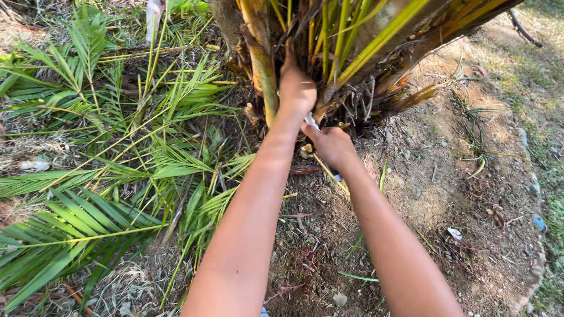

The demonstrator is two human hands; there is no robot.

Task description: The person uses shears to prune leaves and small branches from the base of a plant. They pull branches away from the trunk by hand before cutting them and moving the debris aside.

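My left hand reaches up into the base of a palm plant and grips a yellow-green frond stalk near the trunk. Just below it, my right hand is closed around the handle of a cutting tool, whose pale blade shows between the two hands and points up toward the stalk bases. Most of the tool is hidden by my fingers. Brown dry leaf bases ring the trunk beside both hands.
Cut green palm fronds lie piled on the ground to the left. Bare brown soil with small stones and twigs spreads to the right, edged by grass. A dark hose or root crosses the top right corner.
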